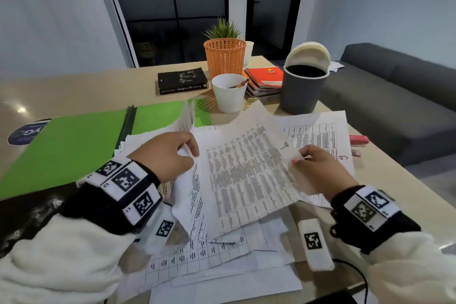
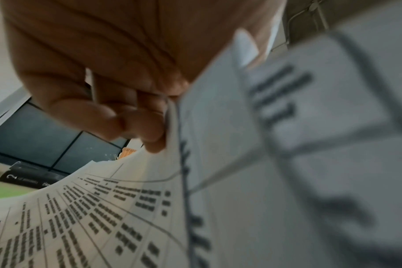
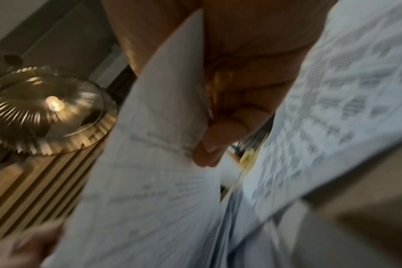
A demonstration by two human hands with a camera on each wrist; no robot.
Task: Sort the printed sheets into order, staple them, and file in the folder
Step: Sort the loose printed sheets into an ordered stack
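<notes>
Printed sheets (image 1: 222, 249) lie in a loose heap on the table in front of me. My right hand (image 1: 303, 158) pinches the corner of one raised printed sheet (image 1: 246, 173), marked with a handwritten number; the same sheet (image 3: 154, 163) shows in the right wrist view. My left hand (image 1: 187, 153) pinches the curled edge of another sheet (image 2: 195, 163) that stands up at the left of the heap. An open green folder (image 1: 74, 145) lies flat to the left. A red stapler (image 1: 359, 140) sits at the right, partly behind more sheets (image 1: 318, 133).
Behind the papers stand a white cup (image 1: 229, 92) with pencils, an orange basket (image 1: 225, 58) with a plant, a grey bin (image 1: 303, 89) with its lid up, spiral notebooks (image 1: 265, 80) and a black book (image 1: 182, 80). A grey sofa (image 1: 399, 96) runs along the table's right side.
</notes>
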